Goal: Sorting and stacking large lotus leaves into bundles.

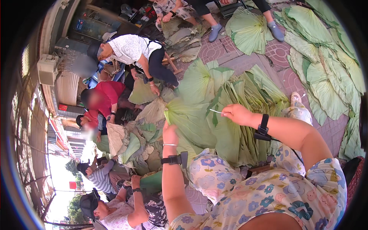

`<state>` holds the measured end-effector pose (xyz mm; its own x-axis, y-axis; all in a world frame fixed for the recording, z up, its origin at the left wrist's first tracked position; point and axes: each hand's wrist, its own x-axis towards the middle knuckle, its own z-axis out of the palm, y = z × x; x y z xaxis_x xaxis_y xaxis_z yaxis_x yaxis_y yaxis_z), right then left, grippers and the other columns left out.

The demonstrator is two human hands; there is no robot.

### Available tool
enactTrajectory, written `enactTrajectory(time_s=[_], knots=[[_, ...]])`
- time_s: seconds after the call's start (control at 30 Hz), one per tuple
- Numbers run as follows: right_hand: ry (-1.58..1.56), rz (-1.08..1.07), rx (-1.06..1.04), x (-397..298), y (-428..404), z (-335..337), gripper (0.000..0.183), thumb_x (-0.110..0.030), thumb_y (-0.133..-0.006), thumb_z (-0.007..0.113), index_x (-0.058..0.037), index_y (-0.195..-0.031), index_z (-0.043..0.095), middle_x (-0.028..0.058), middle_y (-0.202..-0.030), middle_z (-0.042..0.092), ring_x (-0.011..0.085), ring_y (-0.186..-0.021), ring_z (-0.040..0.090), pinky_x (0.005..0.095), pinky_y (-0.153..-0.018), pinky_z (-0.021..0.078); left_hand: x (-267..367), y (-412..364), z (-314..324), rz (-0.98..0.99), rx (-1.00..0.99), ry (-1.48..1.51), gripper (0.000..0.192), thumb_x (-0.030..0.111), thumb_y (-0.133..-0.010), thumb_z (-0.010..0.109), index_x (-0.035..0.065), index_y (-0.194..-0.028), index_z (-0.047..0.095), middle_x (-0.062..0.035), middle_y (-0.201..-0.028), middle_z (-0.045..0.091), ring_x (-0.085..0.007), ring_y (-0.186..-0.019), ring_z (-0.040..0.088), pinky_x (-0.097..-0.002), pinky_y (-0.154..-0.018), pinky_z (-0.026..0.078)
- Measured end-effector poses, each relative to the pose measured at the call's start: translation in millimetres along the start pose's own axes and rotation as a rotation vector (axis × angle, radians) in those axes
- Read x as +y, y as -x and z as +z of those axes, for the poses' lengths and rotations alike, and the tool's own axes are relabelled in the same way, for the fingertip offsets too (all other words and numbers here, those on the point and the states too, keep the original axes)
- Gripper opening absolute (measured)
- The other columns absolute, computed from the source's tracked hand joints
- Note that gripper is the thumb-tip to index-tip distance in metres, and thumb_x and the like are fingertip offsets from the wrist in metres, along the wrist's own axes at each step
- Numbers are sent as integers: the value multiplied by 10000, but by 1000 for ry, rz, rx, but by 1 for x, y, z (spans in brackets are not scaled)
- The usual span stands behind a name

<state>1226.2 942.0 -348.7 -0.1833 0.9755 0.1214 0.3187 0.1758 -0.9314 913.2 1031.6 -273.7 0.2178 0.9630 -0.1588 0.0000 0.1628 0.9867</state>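
Note:
My left hand (170,134) grips the gathered stem end of a large green lotus leaf (191,119), its veined blade spread out to the right. In my right hand (237,114) is a thin white stick (215,111), pinched between thumb and fingers and pointing left over the leaf. Just beyond and beneath the right hand lies a thick stack of folded lotus leaves (256,95), edges fanned, close to my knees. Another broad lotus leaf (198,80) rests on the stack's far left side.
Many flattened lotus leaves (327,83) overlap on the red paving (287,76) at right. Drier leaves (149,143) are heaped to my left. Several co-workers sit along the left, one in a white patterned shirt (132,49). A person's shoes (215,33) stand at the top.

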Motion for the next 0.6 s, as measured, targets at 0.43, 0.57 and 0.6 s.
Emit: enactTrajectory(time_s=[0.43,0.57,0.6], knots=[[190,-24,-119,-7,4,3,151,-184,-876,559,-95,-931,668,125,-934,634,321,-905,590,408,-794,458,-34,16,77,-16,37,156,527,-80,-732,419,-38,-1254,485,-136,-1202,571,-255,-1072,573,-368,-957,438],[172,-26,-49,1,10,0,148,-177,-846,570,-101,-920,674,139,-895,647,342,-889,595,430,-759,466,-15,17,109,-13,-91,116,351,-1,-860,495,-24,-1209,518,-100,-1123,610,-200,-992,602,-328,-894,462],[168,-21,-49,1,10,1,148,-177,-846,570,-101,-920,674,139,-895,647,342,-889,595,430,-759,466,-17,15,109,-18,-91,114,351,-1,-860,495,-24,-1209,518,-100,-1123,610,-200,-992,602,-328,-894,462]])
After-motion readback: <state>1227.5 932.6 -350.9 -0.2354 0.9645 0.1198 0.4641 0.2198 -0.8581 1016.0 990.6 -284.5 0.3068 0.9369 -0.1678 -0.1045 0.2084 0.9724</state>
